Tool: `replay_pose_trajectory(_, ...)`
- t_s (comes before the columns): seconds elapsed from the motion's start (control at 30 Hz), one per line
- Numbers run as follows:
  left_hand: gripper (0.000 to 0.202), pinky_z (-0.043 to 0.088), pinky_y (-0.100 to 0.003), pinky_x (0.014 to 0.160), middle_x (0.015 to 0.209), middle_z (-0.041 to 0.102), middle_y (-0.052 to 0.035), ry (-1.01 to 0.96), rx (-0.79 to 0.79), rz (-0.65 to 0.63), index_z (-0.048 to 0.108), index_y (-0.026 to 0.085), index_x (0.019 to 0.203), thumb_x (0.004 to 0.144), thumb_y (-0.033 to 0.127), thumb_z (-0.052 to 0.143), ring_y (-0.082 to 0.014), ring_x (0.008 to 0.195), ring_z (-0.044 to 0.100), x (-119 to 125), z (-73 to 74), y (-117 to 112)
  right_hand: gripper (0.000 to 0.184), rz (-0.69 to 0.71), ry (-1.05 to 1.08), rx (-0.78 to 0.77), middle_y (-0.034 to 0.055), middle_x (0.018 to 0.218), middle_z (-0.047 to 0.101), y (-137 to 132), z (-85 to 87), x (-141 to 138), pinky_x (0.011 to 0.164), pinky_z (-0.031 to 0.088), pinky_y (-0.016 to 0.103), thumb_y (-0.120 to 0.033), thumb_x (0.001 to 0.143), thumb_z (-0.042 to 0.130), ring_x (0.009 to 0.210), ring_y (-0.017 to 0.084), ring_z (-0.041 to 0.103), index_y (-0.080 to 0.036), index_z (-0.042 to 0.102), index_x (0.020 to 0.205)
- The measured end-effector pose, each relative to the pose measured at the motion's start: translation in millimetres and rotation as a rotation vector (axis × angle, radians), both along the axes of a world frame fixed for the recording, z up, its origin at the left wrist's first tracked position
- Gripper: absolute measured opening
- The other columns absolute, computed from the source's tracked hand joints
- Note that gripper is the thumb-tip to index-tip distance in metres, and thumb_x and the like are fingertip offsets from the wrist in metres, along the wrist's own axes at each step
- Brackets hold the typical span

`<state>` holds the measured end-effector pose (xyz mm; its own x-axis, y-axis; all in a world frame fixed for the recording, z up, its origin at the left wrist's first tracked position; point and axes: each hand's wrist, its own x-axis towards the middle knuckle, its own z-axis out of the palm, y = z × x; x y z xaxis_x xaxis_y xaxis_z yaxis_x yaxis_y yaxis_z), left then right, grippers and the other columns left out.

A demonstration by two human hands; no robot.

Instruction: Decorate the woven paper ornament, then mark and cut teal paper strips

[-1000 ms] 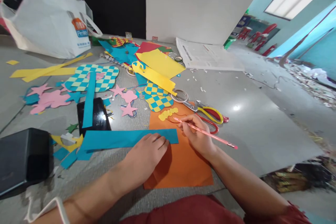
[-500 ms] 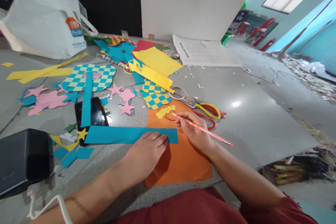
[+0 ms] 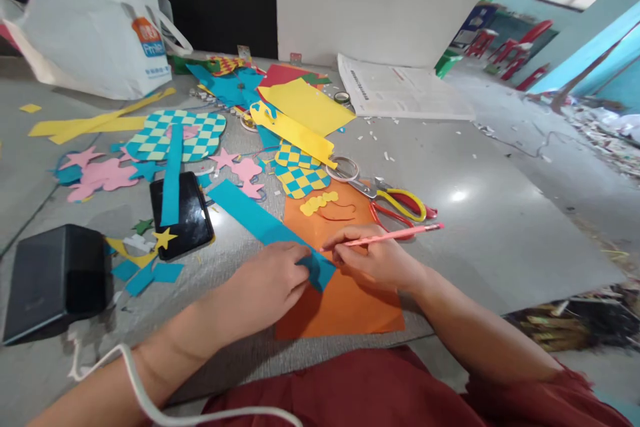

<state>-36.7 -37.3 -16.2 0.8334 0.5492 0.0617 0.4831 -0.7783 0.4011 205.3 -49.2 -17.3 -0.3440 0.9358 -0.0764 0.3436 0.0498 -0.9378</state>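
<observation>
Hands just apart, your left hand (image 3: pixel 265 283) pinching the blue strip (image 3: pixel 255 217) on the orange paper (image 3: pixel 345 310); if it shifts, the pink pencil (image 3: pixel 395 235) in your right hand (image 3: pixel 375 258) could mis-mark it.

Left grip (image 3: pixel 270 287) and right grip (image 3: pixel 375 257) pinch just beside each other.

Person, own body, item list: L hand (image 3: pixel 267 280) & R hand (image 3: pixel 375 260) bare, fingers (image 3: pixel 300 260) uncovered, both forearms (image 3: pixel 480 330) bare too. Upper garment (image 3: pixel 340 390): dark red/maroon fabric, plain, no visible print, loose fit across the front, w/ R sleeve (image 3: pixel 530 383) ending in a gathered, ruffled edge approx. at the elbow. Thin white cord (image 3: pixel 225 409), round section, loops by the L wrist & runs along the lower frame edge in front of the garment, ends out of view.
</observation>
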Motion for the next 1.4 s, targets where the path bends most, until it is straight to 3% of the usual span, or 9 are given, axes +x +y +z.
replay_pose_trajectory(0.07, 0.015, 0.055, -0.037, 0.094, 0.114, 0.073, -0.0079, 0.013, -0.065, -0.009, 0.076, 0.019, 0.096, 0.097, 0.015, 0.061, -0.0236, 0.105, 0.069, -2, 2.5, 4, 0.02, 0.087, -0.036, -0.072, 0.0013, 0.082, 0.076, -1, 7.7, -2, 0.056, 0.055, 0.021, -0.022, 0.094, 0.056, 0.064, 0.012, 0.069, -0.021, 0.076, 0.095)
replay_pose_trajectory(0.17, 0.017, 0.052, -0.036, 0.099, 0.119, 0.072, -0.0058, 0.032, -0.136, -0.03, 0.078, 0.021, 0.094, 0.096, 0.015, 0.062, -0.0229, 0.112, 0.068, -5, 5.2, 10, 0.013, 0.136, -0.102, -0.047, -0.0005, 0.078, 0.074, 2, 10.1, -6, 0.057, 0.052, 0.021, -0.02, 0.09, 0.059, 0.065, 0.012, 0.067, -0.02, 0.072, 0.091)
replay_pose_trajectory(0.27, 0.02, 0.05, -0.037, 0.102, 0.12, 0.071, -0.0052, 0.045, -0.152, -0.017, 0.08, 0.024, 0.097, 0.095, 0.014, 0.063, -0.0232, 0.115, 0.066, -8, 6.2, 13, 0.006, 0.107, -0.099, -0.007, -0.0001, 0.076, 0.073, 6, -0.3, -7, 0.059, 0.052, 0.022, -0.02, 0.088, 0.062, 0.067, 0.013, 0.067, -0.02, 0.067, 0.085)
replay_pose_trajectory(0.43, 0.022, 0.048, -0.039, 0.103, 0.118, 0.07, -0.0058, 0.032, -0.204, -0.028, 0.08, 0.025, 0.101, 0.096, 0.013, 0.062, -0.0233, 0.114, 0.066, -10, 6.2, 16, 0.01, 0.048, 0.005, 0.044, 0.0003, 0.073, 0.073, 5, -24.8, -3, 0.058, 0.052, 0.022, -0.023, 0.088, 0.062, 0.065, 0.013, 0.067, -0.02, 0.062, 0.079)
replay_pose_trajectory(0.6, 0.025, 0.048, -0.035, 0.101, 0.116, 0.071, -0.006, -0.016, -0.218, -0.028, 0.08, 0.023, 0.097, 0.098, 0.014, 0.057, -0.021, 0.109, 0.067, -11, 7.3, 17, 0.009, 0.073, -0.035, 0.136, 0.0, 0.074, 0.072, -1, -34.1, 1, 0.058, 0.05, 0.021, -0.017, 0.089, 0.061, 0.065, 0.012, 0.066, -0.02, 0.064, 0.082)
replay_pose_trajectory(0.87, 0.027, 0.048, -0.035, 0.1, 0.114, 0.073, -0.0055, -0.097, -0.272, -0.03, 0.079, 0.025, 0.091, 0.097, 0.014, 0.056, -0.0226, 0.109, 0.068, -12, 2.3, 19, 0.009, 0.12, -0.089, 0.191, -0.0006, 0.074, 0.071, -2, -36.9, 3, 0.057, 0.046, 0.019, -0.015, 0.09, 0.063, 0.063, 0.011, 0.062, -0.019, 0.067, 0.083)
replay_pose_trajectory(1.4, 0.026, 0.05, -0.037, 0.098, 0.117, 0.072, -0.0058, -0.035, -0.21, -0.031, 0.079, 0.024, 0.093, 0.095, 0.01, 0.057, -0.0244, 0.11, 0.068, -12, -0.4, 19, 0.01, 0.145, -0.148, 0.203, -0.0015, 0.079, 0.07, -4, -32.3, 2, 0.059, 0.044, 0.019, -0.013, 0.091, 0.063, 0.065, 0.01, 0.06, -0.02, 0.067, 0.086)
